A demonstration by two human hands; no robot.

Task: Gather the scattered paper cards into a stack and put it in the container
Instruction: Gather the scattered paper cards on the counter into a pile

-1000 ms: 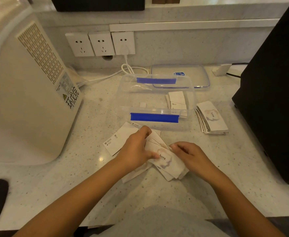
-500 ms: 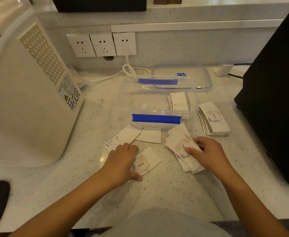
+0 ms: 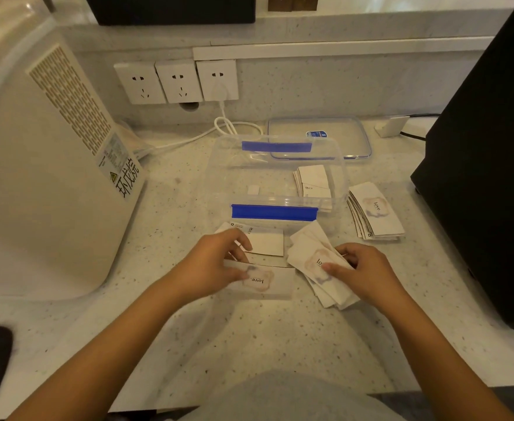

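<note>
Here, speckled counter under sockets; left grip seemingly pinching card, right grip clasping stack.

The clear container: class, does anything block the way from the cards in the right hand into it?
Nothing visible does. The clear container stands open just beyond the fanned cards under the right hand; its lid lies behind it.

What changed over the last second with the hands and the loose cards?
The bundle went from both hands to the right hand alone, now right of centre. The left hand took a "love" card and is sliding it over. The container and the side stack are unchanged.
</note>
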